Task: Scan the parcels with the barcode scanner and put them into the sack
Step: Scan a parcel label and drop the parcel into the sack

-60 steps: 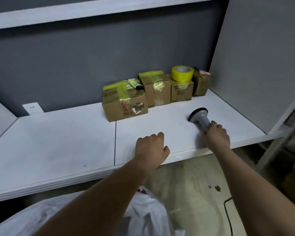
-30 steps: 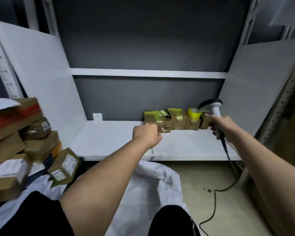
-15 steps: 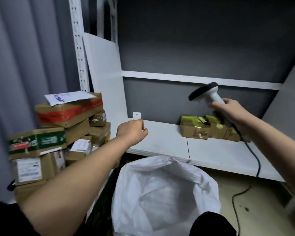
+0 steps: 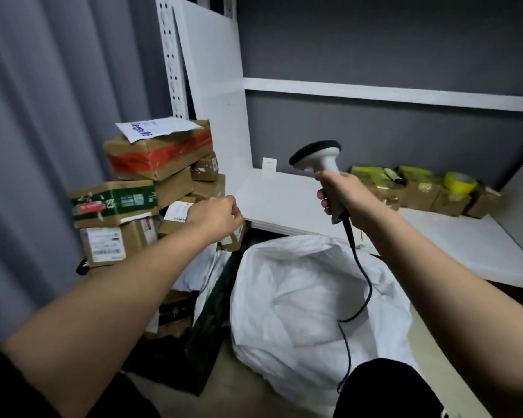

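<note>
Two hands readied: right hand [image 4: 349, 197] grips scanner [image 4: 320, 164] upright; left hand [image 4: 216, 217], fingers curled empty, nears parcels [image 4: 139, 188] beside open sack [image 4: 311, 297].

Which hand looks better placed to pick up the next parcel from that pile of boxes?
Probably the left. The left hand holds nothing and hovers beside the stacked parcels, while the right hand grips the barcode scanner over the sack.

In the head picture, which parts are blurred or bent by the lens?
Head view: the left hand and the parcel stack look soft; the shelf post leans from wide-angle distortion; the scanner in the right hand is fairly sharp; the lighting is dim.
</note>
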A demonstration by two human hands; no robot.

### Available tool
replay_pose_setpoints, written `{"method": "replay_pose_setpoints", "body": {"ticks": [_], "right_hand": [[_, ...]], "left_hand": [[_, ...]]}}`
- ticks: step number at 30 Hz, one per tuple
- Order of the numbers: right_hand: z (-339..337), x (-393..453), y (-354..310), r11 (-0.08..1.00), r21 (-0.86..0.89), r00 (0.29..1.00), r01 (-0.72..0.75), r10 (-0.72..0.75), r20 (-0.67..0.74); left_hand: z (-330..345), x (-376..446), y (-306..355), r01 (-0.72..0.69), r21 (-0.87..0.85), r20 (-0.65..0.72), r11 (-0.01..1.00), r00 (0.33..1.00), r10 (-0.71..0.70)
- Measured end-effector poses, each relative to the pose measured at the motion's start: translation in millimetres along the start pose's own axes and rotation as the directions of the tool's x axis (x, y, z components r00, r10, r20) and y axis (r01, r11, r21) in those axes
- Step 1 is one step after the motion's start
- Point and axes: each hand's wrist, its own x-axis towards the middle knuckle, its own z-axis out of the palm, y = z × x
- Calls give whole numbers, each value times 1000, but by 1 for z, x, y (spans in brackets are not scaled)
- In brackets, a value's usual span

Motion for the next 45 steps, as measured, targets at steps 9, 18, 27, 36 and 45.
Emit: {"method": "replay_pose_setpoints", "body": {"ticks": [9,18,27,36,45], "right_hand": [[67,-53,39,957,286,998,44,-55,29],[119,-8,37,968,245,975,56,-106,195],[167,55,38,979,178,958,100,-143,249],[180,69,44,966,246,953,82,-149,265],[146,34,40,955,278,973,105,-156,168]], "left_hand": [[-19,-52,-49,8,167,-119,986,993,12],[-79,30,-133,184,262,-318,947,943,-95],[-60,140,-165,243,238,-246,940,952,-184],[-43,164,-170,231,243,-484,942,871,-88],[-125,112,-122,-161,-12,-810,987,580,85]]}}
